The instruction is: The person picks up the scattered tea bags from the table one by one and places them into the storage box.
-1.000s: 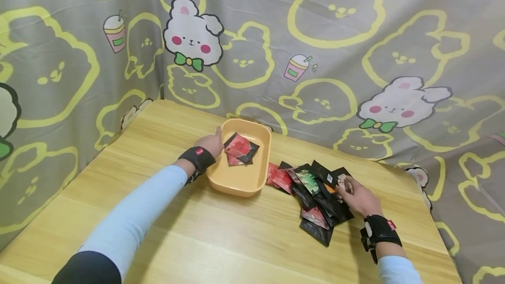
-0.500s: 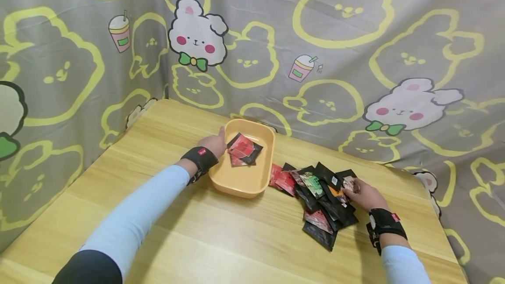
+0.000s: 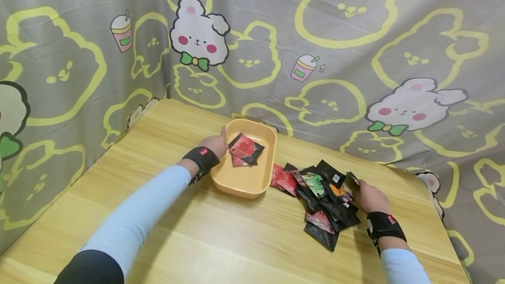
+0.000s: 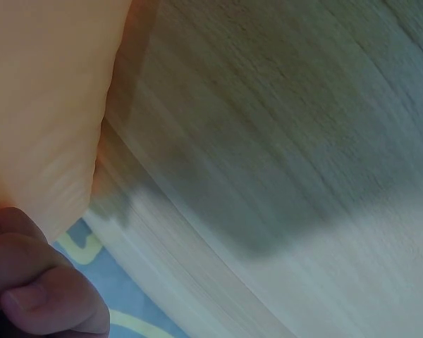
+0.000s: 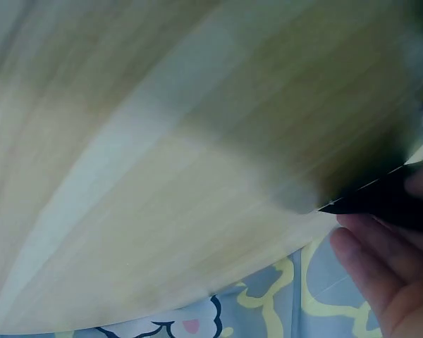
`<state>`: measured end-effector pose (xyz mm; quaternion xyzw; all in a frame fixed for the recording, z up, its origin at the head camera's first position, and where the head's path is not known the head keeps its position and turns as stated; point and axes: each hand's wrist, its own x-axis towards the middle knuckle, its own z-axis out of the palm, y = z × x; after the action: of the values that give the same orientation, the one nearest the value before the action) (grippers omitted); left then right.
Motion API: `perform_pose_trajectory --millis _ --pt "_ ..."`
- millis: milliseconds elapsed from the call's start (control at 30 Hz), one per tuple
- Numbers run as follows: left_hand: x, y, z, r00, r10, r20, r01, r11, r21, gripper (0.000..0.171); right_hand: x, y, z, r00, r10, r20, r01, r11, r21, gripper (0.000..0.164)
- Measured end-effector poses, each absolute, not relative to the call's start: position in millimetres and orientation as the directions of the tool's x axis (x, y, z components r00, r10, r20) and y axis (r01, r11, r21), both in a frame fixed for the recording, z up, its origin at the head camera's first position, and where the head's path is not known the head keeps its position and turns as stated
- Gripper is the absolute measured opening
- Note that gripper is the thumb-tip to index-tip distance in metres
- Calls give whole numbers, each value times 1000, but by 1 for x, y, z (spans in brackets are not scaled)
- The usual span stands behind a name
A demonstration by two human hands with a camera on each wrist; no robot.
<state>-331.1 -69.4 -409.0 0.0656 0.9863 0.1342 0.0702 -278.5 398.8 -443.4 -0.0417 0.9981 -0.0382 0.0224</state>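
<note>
My left hand [image 3: 214, 144] grips the left side of a pale orange plastic bin [image 3: 241, 186], thumb up at its rim. In the left wrist view its curled fingers [image 4: 39, 296] lie against the bin's outer wall [image 4: 49, 105]. Inside the bin lie a few flat packets [image 3: 244, 148] with red and black faces. At the right, my right hand [image 3: 372, 197] pinches the edge of a dark packet [image 3: 350, 183], tilted up at the pile's right end. The right wrist view shows that packet [image 5: 374, 201] as a black sheet between thumb and fingers.
A heap of several overlapping packets [image 3: 320, 222], mostly black with red, green and orange labels, lies right of the bin. Two red ones [image 3: 287, 181] lie close beside the bin's wall. A patterned grey curtain [image 3: 252, 69] borders the wooden table [image 3: 213, 236] at the back.
My right hand has taken hold of the packet at the pile's right end and tipped it up on edge. My left hand stays on the bin; the view has shifted slightly.
</note>
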Motion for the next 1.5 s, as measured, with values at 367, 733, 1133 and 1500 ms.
perform_pose_trajectory --millis 367,733,1133,1500 --pt "-334 -71 -411 -980 149 -129 106 951 291 65 -279 369 -422 -993 -113 39 -116 990 -78 40" --pt "-333 -73 -412 -980 135 -144 91 955 281 65 -305 267 -392 -914 -337 227 -352 935 -30 39" --pt "-333 -72 -416 -981 143 -134 97 949 301 65 -311 157 -386 -795 -555 247 -558 828 64 37" --pt "-330 -74 -412 -981 147 -123 102 944 314 63 -301 125 -387 -800 -600 5 -599 799 -45 67"
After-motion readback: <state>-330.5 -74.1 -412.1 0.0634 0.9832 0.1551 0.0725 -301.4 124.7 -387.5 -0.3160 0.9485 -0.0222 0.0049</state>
